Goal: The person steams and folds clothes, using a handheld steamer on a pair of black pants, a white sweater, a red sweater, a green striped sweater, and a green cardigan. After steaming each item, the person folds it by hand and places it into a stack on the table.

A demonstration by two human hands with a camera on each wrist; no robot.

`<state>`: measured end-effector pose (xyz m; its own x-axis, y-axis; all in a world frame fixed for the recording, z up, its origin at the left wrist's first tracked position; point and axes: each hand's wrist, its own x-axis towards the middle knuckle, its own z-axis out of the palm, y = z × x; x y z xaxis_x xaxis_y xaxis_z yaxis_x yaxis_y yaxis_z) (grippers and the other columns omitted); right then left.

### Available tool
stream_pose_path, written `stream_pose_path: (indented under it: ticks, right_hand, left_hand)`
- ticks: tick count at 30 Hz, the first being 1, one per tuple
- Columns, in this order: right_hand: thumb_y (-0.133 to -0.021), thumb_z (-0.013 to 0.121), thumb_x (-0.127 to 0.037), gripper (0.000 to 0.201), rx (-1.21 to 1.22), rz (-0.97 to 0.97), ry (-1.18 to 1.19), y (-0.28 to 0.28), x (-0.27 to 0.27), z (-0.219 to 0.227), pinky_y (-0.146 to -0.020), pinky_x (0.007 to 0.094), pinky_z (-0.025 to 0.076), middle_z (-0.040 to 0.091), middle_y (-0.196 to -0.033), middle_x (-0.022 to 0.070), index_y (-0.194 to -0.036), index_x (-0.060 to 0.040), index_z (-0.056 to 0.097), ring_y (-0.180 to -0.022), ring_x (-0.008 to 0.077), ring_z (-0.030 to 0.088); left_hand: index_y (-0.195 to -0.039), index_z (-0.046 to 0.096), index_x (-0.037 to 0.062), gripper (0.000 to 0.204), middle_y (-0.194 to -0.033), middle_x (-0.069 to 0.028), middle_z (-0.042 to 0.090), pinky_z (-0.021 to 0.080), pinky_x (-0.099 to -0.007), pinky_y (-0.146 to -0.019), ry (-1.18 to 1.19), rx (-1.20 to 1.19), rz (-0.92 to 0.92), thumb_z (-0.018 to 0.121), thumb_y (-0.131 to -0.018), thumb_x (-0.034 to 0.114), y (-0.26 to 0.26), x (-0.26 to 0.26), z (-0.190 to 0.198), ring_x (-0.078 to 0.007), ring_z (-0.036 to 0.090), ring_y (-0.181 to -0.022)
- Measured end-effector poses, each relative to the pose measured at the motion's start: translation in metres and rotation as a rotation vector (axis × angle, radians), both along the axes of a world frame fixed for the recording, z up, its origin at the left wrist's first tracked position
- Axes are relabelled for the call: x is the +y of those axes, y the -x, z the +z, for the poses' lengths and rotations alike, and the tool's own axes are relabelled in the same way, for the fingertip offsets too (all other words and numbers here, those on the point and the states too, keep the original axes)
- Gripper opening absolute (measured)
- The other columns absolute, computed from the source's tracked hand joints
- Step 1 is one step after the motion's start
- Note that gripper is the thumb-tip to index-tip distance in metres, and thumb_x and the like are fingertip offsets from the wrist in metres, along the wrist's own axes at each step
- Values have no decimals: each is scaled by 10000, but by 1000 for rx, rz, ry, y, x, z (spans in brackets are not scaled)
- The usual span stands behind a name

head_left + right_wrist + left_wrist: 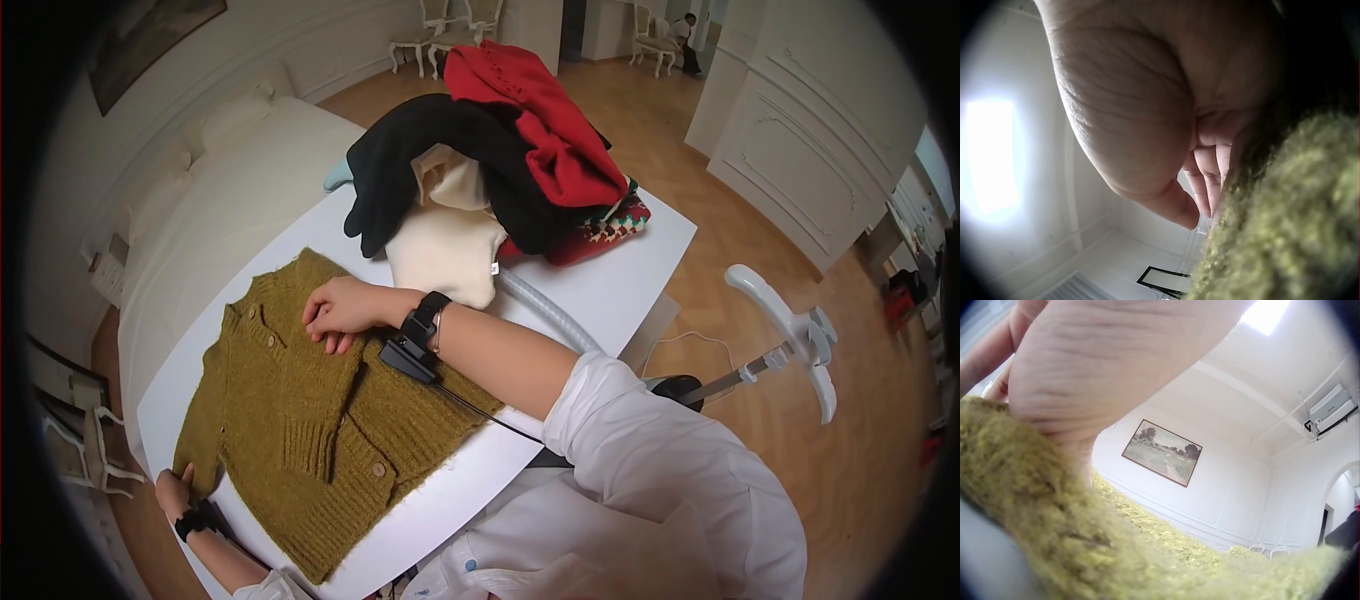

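Observation:
An olive knit cardigan (290, 400) lies on the white table (430, 500), one sleeve folded across its front and buttons showing. At the table's left edge my left hand (175, 490) pinches the end of the other sleeve (200, 440); in the left wrist view the fuzzy knit (1035, 487) partly covers that hand (1097, 356). My right hand (345, 308) rests on the cardigan's upper part, fingers loosely bent. The right wrist view shows this hand (1147, 106) beside the knit (1291, 219), its fingers relaxed.
A pile with a black garment (440, 120), a red one (560, 130) and a cream one (440, 250) covers the table's far end. A ridged hose (545, 310) runs beside it towards a white stand (790, 335) on the right. A bed (250, 190) stands to the left.

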<state>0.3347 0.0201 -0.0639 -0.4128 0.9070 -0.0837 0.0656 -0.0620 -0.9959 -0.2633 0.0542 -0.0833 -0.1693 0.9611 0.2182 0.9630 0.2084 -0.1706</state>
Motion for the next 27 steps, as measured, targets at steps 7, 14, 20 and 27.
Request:
stream_pose_path:
  ticks: [7,14,20,27]
  right_hand:
    - [-994,657,-108,315,13,-18,8,2,1,-1,-670,327,663,715,-1036,162,-1231,86,583,-794,219,756]
    - [-993,657,-107,314,4,-13,-11,2,2,-2,-661,329,661,714,-1032,162,-1231,86,584,-788,222,756]
    - [-1001,636,-89,290,20,-11,-8,1,1,-4,-655,321,662,716,-1037,158,-1218,95,580,-783,221,756]
    - [-728,857,-650,849,-546,181,-675,24,-7,0,-841,440,580,667,-1170,221,-1405,-178,655,-1024,336,715]
  left_hand:
    - [-919,701,-44,614,-960,-275,723,548,-526,-810,-3,-11,-6,828,-821,548,-1,-1,3,-474,690,-940]
    - [-935,699,-48,614,-976,-282,721,548,-527,-815,20,2,-5,824,-829,544,2,1,2,-481,688,-937]
    - [-929,691,-55,621,-963,-285,716,548,-521,-817,24,-11,5,795,-856,552,2,0,1,-482,686,-942]
    - [-967,644,-49,571,-962,-274,710,529,-517,-783,37,-61,-14,827,-849,479,2,-4,3,-478,671,-911]
